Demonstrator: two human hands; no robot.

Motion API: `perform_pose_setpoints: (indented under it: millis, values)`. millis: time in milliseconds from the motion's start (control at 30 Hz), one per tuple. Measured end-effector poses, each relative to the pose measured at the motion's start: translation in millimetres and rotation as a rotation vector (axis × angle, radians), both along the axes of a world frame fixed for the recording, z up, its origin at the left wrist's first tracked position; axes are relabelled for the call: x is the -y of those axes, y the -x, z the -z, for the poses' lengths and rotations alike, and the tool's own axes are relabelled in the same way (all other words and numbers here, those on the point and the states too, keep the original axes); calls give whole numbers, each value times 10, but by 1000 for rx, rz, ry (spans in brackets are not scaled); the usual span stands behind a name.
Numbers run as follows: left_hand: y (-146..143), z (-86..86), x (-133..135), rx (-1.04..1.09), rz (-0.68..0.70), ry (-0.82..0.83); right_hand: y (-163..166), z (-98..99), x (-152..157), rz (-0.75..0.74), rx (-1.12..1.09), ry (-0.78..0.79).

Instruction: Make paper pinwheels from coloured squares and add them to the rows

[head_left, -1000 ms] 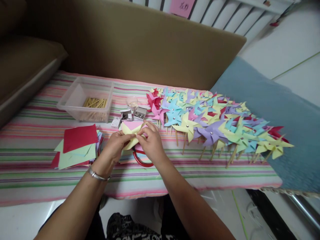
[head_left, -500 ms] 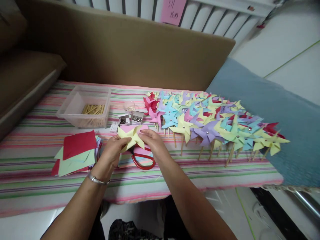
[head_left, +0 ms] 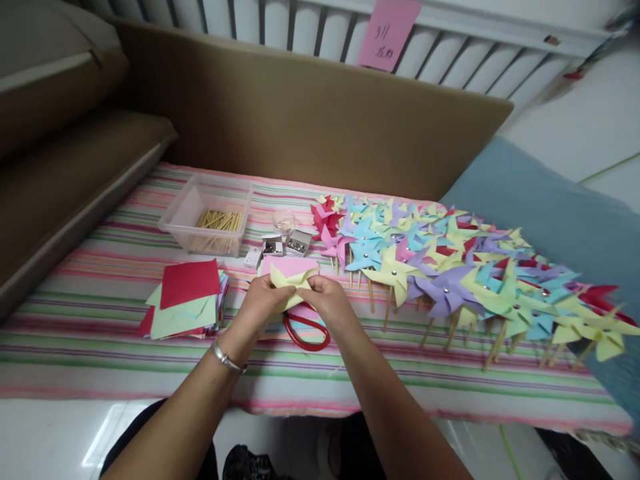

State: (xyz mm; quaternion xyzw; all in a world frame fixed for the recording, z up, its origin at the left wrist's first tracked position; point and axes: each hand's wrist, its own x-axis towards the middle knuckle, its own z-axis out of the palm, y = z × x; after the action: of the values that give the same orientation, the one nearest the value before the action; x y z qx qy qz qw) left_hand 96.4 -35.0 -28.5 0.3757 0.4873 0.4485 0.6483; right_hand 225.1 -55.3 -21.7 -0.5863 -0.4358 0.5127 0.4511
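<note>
Both my hands pinch one pale yellow paper pinwheel (head_left: 289, 279) whose corners are folded in toward the middle. My left hand (head_left: 262, 301) holds its left side, thumb at the centre. On the other side my right hand (head_left: 323, 293) is closed on the paper, its thumb near the middle too. Beneath the hands lie red-handled scissors (head_left: 306, 344), their blades hidden, on pink paper (head_left: 295, 267). Just beyond are two small open boxes (head_left: 299, 243) of shiny metal pieces and a small clear cup (head_left: 283, 222).
At left stands a clear plastic bin (head_left: 173, 225) of short wooden sticks (head_left: 218, 220). A stack of coloured paper squares (head_left: 189, 285) lies in front of it. Many finished pinwheels on sticks (head_left: 447, 291) fill the right side. A brown board (head_left: 310, 113) rises behind the striped cloth (head_left: 95, 340).
My fingers have moved inward and the yellow paper is folded closer at its centre, both thumbs now on it. The view has shifted, so the scene sits further right.
</note>
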Motion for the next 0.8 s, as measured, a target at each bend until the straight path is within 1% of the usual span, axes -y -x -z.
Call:
perform_pose_setpoints:
  millis: [100,167,233,300,367,433,500,600,700,800]
  values:
    - [75,-40,-39,24,-20,-11,21,-44,16,-14,-71,-39]
    - [192,-90,-105,64,-92,-29,9,-72,32,5,-105,-68]
    - [360,-160,-195,150,-235,-99,-23,-75,50,46,-60,-92]
    - [555,-239,-283,324,-408,-207,-55,-38,68,83,52,-112]
    - [745,-311,-345,413,-562,-253,-64,31,81,105,173,-127]
    - [906,-361,-370,486,-688,-240,-42,109,79,111,270,-143]
    - [1030,-383,-368,548,-785,-206,-1,169,47,103,365,-162]
    - [1172,-376,-351,603,-852,-170,74,185,-94,70,549,-197]
    - [1296,-351,-346,639,-839,-161,182,120,-344,0,756,-206]
    - [1399,-325,-360,675,-824,-143,364,44,-637,-81,964,-161]
